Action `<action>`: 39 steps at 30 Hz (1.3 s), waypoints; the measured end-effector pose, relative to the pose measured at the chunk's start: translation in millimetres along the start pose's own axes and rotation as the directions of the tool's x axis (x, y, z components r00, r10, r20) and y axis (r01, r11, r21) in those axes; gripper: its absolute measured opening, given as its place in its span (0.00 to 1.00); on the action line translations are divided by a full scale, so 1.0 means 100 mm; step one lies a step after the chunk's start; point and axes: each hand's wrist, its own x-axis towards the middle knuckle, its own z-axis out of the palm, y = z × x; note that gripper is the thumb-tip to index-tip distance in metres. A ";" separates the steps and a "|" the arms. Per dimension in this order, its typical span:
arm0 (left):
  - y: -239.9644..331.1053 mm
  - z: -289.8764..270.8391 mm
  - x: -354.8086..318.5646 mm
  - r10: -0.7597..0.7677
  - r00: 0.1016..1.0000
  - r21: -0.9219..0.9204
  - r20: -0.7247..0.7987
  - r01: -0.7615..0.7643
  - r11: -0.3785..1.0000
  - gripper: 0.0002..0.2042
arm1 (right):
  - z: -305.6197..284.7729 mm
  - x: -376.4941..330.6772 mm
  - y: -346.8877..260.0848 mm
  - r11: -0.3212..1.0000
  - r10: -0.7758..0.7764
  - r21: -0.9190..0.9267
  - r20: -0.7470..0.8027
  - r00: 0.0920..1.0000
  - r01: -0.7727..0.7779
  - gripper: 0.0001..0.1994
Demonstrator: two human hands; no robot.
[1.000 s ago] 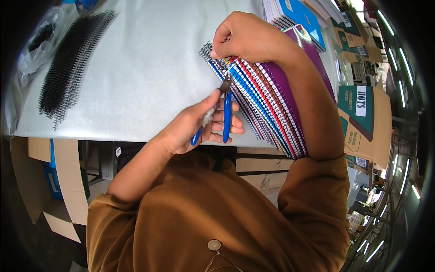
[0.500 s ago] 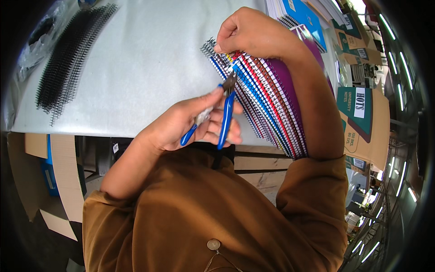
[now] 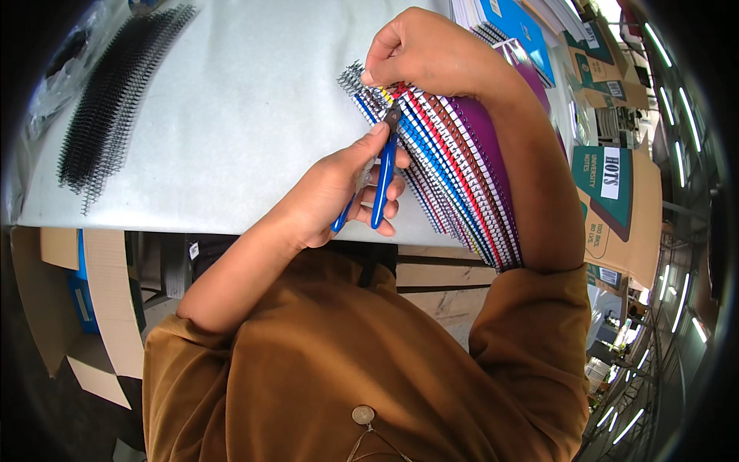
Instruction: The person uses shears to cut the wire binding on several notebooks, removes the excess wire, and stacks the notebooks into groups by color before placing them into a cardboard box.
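A pair of cutting pliers (image 3: 386,177) with blue handles is gripped in my left hand (image 3: 329,189). Its dark jaws point away from me and reach the bound edges at the far end of a row of spiral notebooks (image 3: 454,165). Those edges show white, blue, red, brown and purple. My right hand (image 3: 427,58) bends over the same end, thumb and fingers pinched at the spiral coils (image 3: 352,77) that stick out past the covers. The exact spot under its fingertips is partly hidden.
A bundle of loose black spiral coils (image 3: 108,100) lies at the table's left, beside clear plastic wrapping (image 3: 88,35). Blue-covered notebooks (image 3: 519,35) are stacked at the far right. Cardboard boxes (image 3: 623,208) stand right of the table (image 3: 254,100); an open carton (image 3: 112,285) is at lower left.
My left hand has moved slightly right and away from me, carrying the pliers' jaws further over the notebook edges. The handles have come closer together. My right hand has barely shifted.
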 end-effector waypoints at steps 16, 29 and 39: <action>0.08 0.01 0.01 0.026 1.000 -0.046 0.011 -0.025 0.999 0.31 | 0.10 0.04 0.06 1.000 0.009 0.010 0.008 1.000 -0.009 0.12; 0.04 0.02 -0.02 -0.003 0.997 0.035 0.074 0.000 0.999 0.27 | 0.13 0.09 0.18 0.993 -0.088 0.083 0.005 0.996 0.087 0.11; 0.07 -0.01 0.04 0.050 0.981 -0.142 0.187 -0.023 0.990 0.27 | 0.12 0.08 0.18 0.989 -0.137 0.060 0.028 0.990 0.135 0.11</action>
